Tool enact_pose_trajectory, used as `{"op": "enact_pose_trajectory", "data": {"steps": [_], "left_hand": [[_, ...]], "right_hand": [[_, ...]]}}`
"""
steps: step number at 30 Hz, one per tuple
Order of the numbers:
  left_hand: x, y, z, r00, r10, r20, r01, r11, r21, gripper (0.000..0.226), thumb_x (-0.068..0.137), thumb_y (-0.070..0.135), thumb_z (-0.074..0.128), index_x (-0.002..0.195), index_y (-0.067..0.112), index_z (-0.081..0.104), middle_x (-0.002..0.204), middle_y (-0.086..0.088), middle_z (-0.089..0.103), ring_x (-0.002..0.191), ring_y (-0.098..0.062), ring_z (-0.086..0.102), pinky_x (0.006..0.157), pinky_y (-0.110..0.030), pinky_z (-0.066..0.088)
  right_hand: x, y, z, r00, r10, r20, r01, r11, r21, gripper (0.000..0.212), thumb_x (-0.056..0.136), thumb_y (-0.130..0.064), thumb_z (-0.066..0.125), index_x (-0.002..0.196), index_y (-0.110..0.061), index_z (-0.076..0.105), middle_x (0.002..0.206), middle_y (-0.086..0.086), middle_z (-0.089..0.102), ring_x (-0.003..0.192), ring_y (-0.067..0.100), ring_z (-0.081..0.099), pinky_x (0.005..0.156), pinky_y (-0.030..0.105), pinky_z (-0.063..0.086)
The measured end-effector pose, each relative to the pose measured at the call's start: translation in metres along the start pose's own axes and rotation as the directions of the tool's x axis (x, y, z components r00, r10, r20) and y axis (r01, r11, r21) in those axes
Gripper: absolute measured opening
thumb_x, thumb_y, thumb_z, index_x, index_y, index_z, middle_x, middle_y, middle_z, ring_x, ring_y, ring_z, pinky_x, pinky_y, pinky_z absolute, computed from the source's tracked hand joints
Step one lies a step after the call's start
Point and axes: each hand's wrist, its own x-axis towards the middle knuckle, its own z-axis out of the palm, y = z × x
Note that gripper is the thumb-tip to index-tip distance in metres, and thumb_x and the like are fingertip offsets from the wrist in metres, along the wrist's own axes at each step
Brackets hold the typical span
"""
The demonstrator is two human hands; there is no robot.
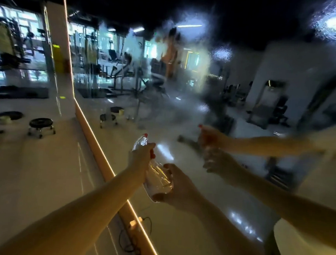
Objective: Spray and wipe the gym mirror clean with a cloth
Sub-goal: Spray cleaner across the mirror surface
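I stand close to the gym mirror (pixel 188 83), whose upper middle is fogged with spray droplets and runs. Between my hands is a clear spray bottle (pixel 156 178) with a red nozzle tip, pointed up and left toward the glass. My left hand (pixel 141 158) grips its neck at the trigger. My right hand (pixel 179 187) cups the bottle's body from below and to the right. Both arms and the bottle are reflected blurrily in the mirror at right. No cloth is in view.
A glowing orange frame strip (pixel 95 136) runs diagonally along the mirror's left edge. A round black stool (pixel 42 125) stands on the pale floor at left, with gym machines (pixel 14 43) behind. A plug and black cable (pixel 136 224) lie at the frame's base.
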Motion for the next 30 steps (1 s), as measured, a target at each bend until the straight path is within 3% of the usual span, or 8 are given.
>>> {"op": "enact_pose_trajectory", "data": {"steps": [4, 7, 9, 13, 16, 19, 24, 30], "left_hand": [[0.022, 0.035, 0.011, 1.000, 0.012, 0.014, -0.011, 0.999, -0.040, 0.018, 0.097, 0.019, 0.069, 0.115, 0.021, 0.069, 0.101, -0.012, 0.077, 0.057, -0.008, 0.057, 0.048, -0.018, 0.043], [0.032, 0.064, 0.021, 0.996, 0.088, 0.002, -0.088, 0.993, -0.084, 0.018, 0.098, 0.017, 0.068, 0.116, 0.020, 0.070, 0.095, -0.006, 0.074, 0.065, -0.010, 0.063, 0.055, -0.022, 0.050], [0.036, 0.085, 0.027, 0.989, 0.149, -0.019, -0.150, 0.985, -0.088, 0.013, 0.098, 0.016, 0.067, 0.098, 0.029, 0.070, 0.085, -0.004, 0.070, 0.064, -0.015, 0.063, 0.059, -0.028, 0.052], [0.048, 0.126, 0.033, 0.956, 0.294, -0.003, -0.293, 0.954, -0.069, 0.021, 0.098, 0.018, 0.068, 0.103, 0.039, 0.069, 0.067, 0.002, 0.062, 0.065, -0.015, 0.059, 0.056, -0.024, 0.047], [0.048, 0.156, 0.037, 0.923, 0.380, 0.055, -0.377, 0.925, -0.055, 0.025, 0.102, 0.017, 0.065, 0.109, 0.041, 0.063, 0.078, -0.001, 0.067, 0.057, -0.006, 0.060, 0.045, -0.015, 0.043], [0.050, 0.179, 0.042, 0.918, 0.387, 0.085, -0.378, 0.921, -0.097, 0.012, 0.099, 0.018, 0.067, 0.105, 0.028, 0.064, 0.101, -0.015, 0.074, 0.050, 0.002, 0.062, 0.042, -0.013, 0.044], [0.082, 0.203, 0.041, 0.892, 0.452, 0.010, -0.451, 0.891, -0.037, 0.028, 0.103, 0.015, 0.059, 0.094, 0.041, 0.056, 0.094, -0.009, 0.067, 0.075, -0.013, 0.064, 0.052, -0.012, 0.047], [0.135, 0.204, 0.016, 0.905, 0.422, -0.048, -0.424, 0.904, -0.046, 0.012, 0.105, 0.020, 0.057, 0.104, 0.027, 0.066, 0.090, -0.007, 0.068, 0.064, -0.009, 0.060, 0.046, -0.014, 0.042]], "right_hand": [[0.032, -0.006, -0.018, 0.991, -0.086, -0.107, 0.090, 0.996, 0.029, 0.094, 0.071, -0.050, 0.091, 0.147, -0.032, 0.040, 0.141, -0.012, 0.052, 0.122, 0.008, 0.054, 0.098, 0.028, 0.051], [0.053, -0.013, -0.033, 0.970, -0.158, -0.182, 0.169, 0.985, 0.046, 0.087, 0.074, -0.041, 0.091, 0.144, -0.029, 0.042, 0.134, -0.015, 0.050, 0.119, 0.007, 0.051, 0.093, 0.019, 0.046], [0.067, -0.020, -0.038, 0.950, -0.191, -0.245, 0.214, 0.975, 0.068, 0.088, 0.072, -0.042, 0.091, 0.143, -0.031, 0.041, 0.132, -0.017, 0.049, 0.119, 0.006, 0.052, 0.094, 0.024, 0.050], [0.093, -0.034, -0.050, 0.901, -0.248, -0.356, 0.302, 0.947, 0.106, 0.092, 0.074, -0.046, 0.089, 0.150, -0.032, 0.038, 0.144, -0.014, 0.048, 0.125, 0.006, 0.052, 0.099, 0.031, 0.054], [0.113, -0.044, -0.063, 0.866, -0.289, -0.408, 0.374, 0.916, 0.145, 0.086, 0.078, -0.043, 0.087, 0.149, -0.035, 0.038, 0.143, -0.017, 0.048, 0.124, 0.003, 0.054, 0.095, 0.027, 0.055], [0.134, -0.053, -0.071, 0.841, -0.306, -0.447, 0.412, 0.897, 0.160, 0.086, 0.078, -0.045, 0.085, 0.149, -0.034, 0.040, 0.142, -0.015, 0.052, 0.124, 0.007, 0.058, 0.094, 0.036, 0.059], [0.164, -0.066, -0.078, 0.825, -0.323, -0.464, 0.447, 0.876, 0.184, 0.090, 0.073, -0.058, 0.078, 0.149, -0.037, 0.037, 0.145, -0.015, 0.052, 0.123, 0.015, 0.062, 0.095, 0.046, 0.058], [0.208, -0.074, -0.074, 0.846, -0.295, -0.445, 0.412, 0.890, 0.193, 0.080, 0.069, -0.047, 0.085, 0.139, -0.040, 0.047, 0.139, -0.014, 0.056, 0.129, 0.011, 0.056, 0.097, 0.049, 0.057]]}}
